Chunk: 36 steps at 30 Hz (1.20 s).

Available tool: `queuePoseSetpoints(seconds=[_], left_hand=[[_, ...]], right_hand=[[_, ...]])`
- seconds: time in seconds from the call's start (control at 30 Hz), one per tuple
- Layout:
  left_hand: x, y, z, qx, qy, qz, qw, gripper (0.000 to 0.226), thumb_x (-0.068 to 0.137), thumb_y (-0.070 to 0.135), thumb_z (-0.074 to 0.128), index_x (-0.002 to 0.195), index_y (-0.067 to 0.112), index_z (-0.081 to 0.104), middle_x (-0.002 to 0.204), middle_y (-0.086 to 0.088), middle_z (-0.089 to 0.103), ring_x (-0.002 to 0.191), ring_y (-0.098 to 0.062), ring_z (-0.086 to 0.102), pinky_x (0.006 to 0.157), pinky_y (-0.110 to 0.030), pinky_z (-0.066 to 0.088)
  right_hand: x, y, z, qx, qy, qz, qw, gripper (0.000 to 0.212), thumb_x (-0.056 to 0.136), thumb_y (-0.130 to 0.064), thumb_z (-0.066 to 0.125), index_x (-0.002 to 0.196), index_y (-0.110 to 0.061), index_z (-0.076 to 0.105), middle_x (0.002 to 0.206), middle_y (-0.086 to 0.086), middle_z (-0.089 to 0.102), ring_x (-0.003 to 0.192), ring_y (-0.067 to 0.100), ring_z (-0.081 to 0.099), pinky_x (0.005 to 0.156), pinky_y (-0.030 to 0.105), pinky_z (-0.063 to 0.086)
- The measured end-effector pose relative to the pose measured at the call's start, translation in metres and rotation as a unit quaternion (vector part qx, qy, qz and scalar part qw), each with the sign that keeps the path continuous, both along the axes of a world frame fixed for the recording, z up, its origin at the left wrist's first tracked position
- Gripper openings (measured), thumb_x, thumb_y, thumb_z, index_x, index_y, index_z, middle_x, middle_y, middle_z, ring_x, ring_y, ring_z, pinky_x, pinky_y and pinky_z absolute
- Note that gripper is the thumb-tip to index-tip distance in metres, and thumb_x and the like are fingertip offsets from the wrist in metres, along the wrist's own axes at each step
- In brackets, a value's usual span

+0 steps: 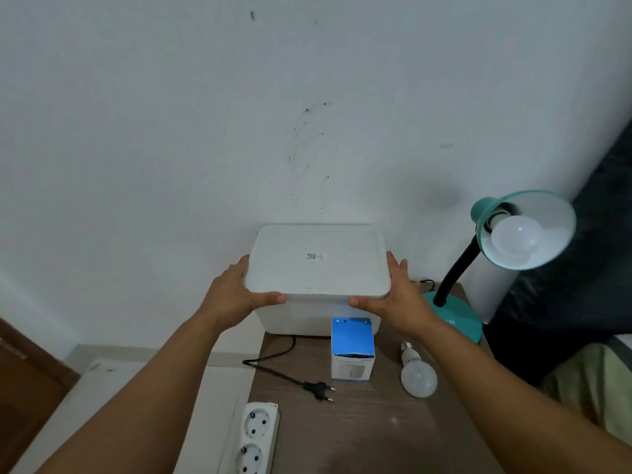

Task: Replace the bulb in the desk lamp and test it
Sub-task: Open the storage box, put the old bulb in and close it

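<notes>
White plastic box is held at its lid by both hands, left grip and right grip clasping opposite edges. Loose bulb lies on the counter; another sits in the teal lamp, likely awaiting its test.

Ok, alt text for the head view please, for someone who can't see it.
Both hands, left hand and right hand, grip the lid of a white plastic storage box on a brown wooden table. Beside it stand a teal desk lamp with bulb fitted, a loose white bulb, and an unplugged black plug.
</notes>
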State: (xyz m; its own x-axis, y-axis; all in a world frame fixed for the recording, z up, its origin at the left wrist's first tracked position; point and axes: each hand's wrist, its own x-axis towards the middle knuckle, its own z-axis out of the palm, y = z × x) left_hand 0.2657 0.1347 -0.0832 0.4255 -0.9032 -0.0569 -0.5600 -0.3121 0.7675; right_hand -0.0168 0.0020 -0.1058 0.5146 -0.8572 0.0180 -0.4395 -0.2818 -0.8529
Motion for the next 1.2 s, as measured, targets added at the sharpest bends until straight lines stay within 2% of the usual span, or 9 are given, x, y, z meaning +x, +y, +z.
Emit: queuePoseSetpoints(seconds=[0.1,0.33,0.4,0.53,0.63,0.8,0.93,1.07,1.2], left_hand=[[0.000,-0.001,0.006,-0.023,0.001,0.002,1.000,0.101,0.055,0.062,0.090,0.142,0.037,0.046,0.126,0.007,0.060,0.113,-0.018,0.057,0.075,-0.024,0.047],[-0.008,0.001,0.030,-0.049,-0.021,-0.001,0.999,0.110,0.045,0.075,0.084,0.142,0.044,0.042,0.127,0.009,0.059,0.114,-0.017,0.057,0.088,-0.036,0.052],[-0.015,0.007,0.036,-0.057,-0.032,-0.001,0.998,0.111,0.045,0.075,0.083,0.143,0.044,0.040,0.127,0.009,0.059,0.115,-0.017,0.056,0.090,-0.038,0.053],[-0.040,0.032,0.040,-0.087,-0.016,0.000,0.996,0.102,0.057,0.058,0.091,0.144,0.040,0.040,0.128,0.012,0.059,0.115,-0.015,0.055,0.080,-0.025,0.049],[-0.063,0.062,0.040,-0.093,-0.023,-0.006,0.995,0.105,0.054,0.065,0.088,0.144,0.045,0.038,0.128,0.014,0.059,0.115,-0.013,0.057,0.086,-0.031,0.053],[-0.112,0.113,0.041,-0.108,-0.014,-0.012,0.994,0.112,0.052,0.064,0.089,0.148,0.049,0.033,0.128,0.019,0.058,0.115,-0.005,0.056,0.083,-0.018,0.048],[-0.155,0.151,0.030,-0.114,-0.014,-0.012,0.993,0.107,0.051,0.068,0.087,0.142,0.050,0.035,0.126,0.024,0.059,0.112,-0.003,0.058,0.083,-0.017,0.050],[-0.192,0.185,0.004,-0.093,-0.004,-0.004,0.996,0.102,0.051,0.061,0.089,0.137,0.053,0.034,0.125,0.025,0.059,0.111,-0.004,0.058,0.080,-0.014,0.048],[-0.221,0.217,-0.027,-0.066,0.012,-0.004,0.998,0.099,0.055,0.058,0.090,0.133,0.059,0.029,0.122,0.030,0.054,0.111,0.003,0.054,0.078,-0.009,0.043]], right_hand=[[-0.001,-0.001,0.002,-0.004,-0.006,0.000,1.000,0.123,0.042,-0.086,0.072,0.146,-0.039,0.026,0.148,-0.006,0.039,0.150,0.024,0.007,0.117,0.062,0.019],[-0.011,0.001,0.022,-0.028,-0.005,-0.011,1.000,0.126,0.044,-0.086,0.073,0.148,-0.041,0.019,0.151,-0.003,0.035,0.149,0.028,0.015,0.115,0.066,0.017],[-0.018,0.007,0.030,-0.033,-0.031,0.003,0.999,0.117,0.047,-0.080,0.077,0.145,-0.043,0.024,0.145,-0.009,0.041,0.148,0.024,0.014,0.116,0.064,0.019],[-0.040,0.034,0.041,-0.032,-0.074,0.022,0.996,0.105,0.054,-0.064,0.084,0.142,-0.046,0.028,0.136,-0.016,0.046,0.145,0.023,0.019,0.114,0.060,0.029],[-0.063,0.061,0.043,-0.044,-0.085,0.031,0.995,0.099,0.056,-0.059,0.086,0.138,-0.053,0.031,0.128,-0.026,0.049,0.140,0.025,0.032,0.110,0.059,0.036],[-0.109,0.115,0.045,-0.068,-0.109,0.034,0.991,0.098,0.064,-0.035,0.092,0.137,-0.058,0.031,0.126,-0.027,0.052,0.125,0.002,0.048,0.104,0.031,0.047],[-0.151,0.153,0.032,-0.081,-0.096,0.043,0.991,0.104,0.064,-0.044,0.090,0.145,-0.054,0.025,0.137,-0.028,0.046,0.133,0.006,0.042,0.106,0.031,0.043],[-0.186,0.193,0.014,-0.065,-0.084,0.052,0.993,0.103,0.069,-0.043,0.085,0.136,-0.073,0.014,0.139,-0.049,0.031,0.130,-0.024,0.027,0.095,-0.004,0.027],[-0.219,0.217,-0.020,-0.033,-0.025,0.042,0.998,0.112,0.065,-0.052,0.087,0.145,-0.062,0.010,0.147,-0.041,0.026,0.135,-0.016,0.029,0.103,0.014,0.030]])
